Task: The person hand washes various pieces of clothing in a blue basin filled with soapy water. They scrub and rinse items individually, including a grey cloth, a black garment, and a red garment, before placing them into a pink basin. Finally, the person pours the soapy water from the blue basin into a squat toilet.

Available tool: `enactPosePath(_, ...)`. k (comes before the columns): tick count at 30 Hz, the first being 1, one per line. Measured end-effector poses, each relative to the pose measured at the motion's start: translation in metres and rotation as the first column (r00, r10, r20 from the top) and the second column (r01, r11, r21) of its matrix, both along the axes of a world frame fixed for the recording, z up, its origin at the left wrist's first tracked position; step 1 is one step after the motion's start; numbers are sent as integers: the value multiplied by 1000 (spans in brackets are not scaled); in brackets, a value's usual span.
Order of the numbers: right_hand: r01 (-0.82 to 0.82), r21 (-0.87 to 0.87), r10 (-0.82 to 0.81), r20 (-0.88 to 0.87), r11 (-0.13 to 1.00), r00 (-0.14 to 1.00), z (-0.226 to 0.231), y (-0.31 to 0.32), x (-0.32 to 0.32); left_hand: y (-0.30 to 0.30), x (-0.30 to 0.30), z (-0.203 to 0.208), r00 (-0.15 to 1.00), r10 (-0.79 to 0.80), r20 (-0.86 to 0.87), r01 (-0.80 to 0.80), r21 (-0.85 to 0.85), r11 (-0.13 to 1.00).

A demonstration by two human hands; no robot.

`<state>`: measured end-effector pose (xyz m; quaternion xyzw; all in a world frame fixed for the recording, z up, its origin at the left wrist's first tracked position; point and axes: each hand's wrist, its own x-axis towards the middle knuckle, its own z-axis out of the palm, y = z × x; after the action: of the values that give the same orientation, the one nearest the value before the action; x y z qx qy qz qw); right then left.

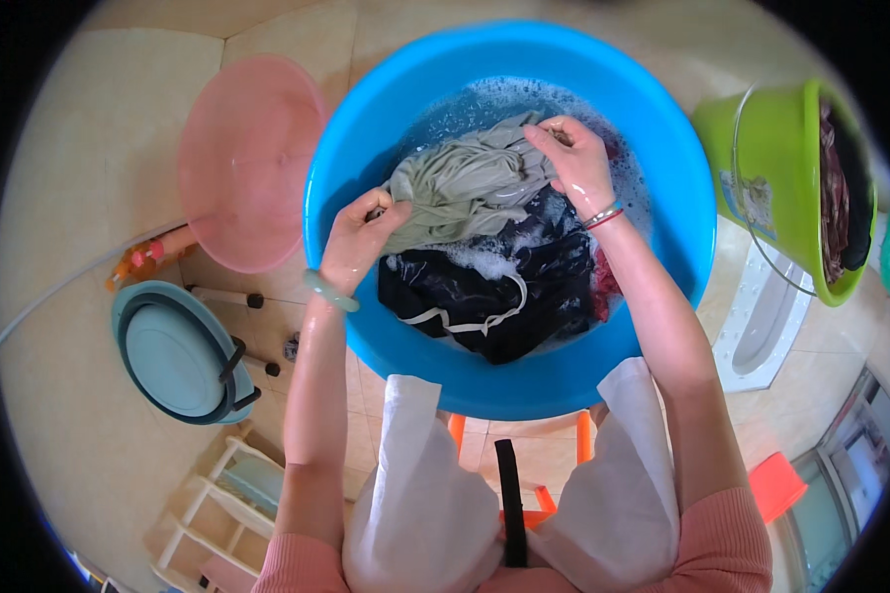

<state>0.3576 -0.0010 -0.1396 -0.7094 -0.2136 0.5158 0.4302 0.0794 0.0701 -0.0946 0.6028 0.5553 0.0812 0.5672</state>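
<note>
A wet grey-green garment (465, 183) is spread between my two hands over a large blue basin (663, 128). My left hand (359, 232) pinches its left end, near the basin's left wall. At the upper right, my right hand (576, 166) grips the other end between thumb and fingers. Below the garment lies dark wet clothing (534, 306) with a white drawstring (480, 324) across it. Some red cloth (604, 287) shows at the right of the dark heap. Soapy water (524, 96) with foam surrounds the clothes.
A pink basin (252, 163) leans at the left, above a folding grey-blue basin (173, 361). On the right, a green bucket (776, 168) with a wire handle holds dark clothes. A white squat toilet (761, 316) lies beneath it. A cream rack (218, 494) stands lower left.
</note>
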Motion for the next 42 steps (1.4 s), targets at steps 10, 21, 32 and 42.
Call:
enactPosePath(10,-502,-101,353,828,859,436,-73,19,-33,-55,68,-22,592,693,412,-308,-678,667)
enactPosePath(21,-667,582,228,650,465,725,94,-46,-121,-22,65,-20,506,803,315,-106,-901,420)
enactPosePath(32,-541,492,-17,751,682,661,25,9,-95,-79,41,-91,86,695,714,135,-700,702)
enactPosePath(42,-408,-110,305,839,906,451,-55,18,-35,-46,36,-55,445,879,171,-552,-721,419)
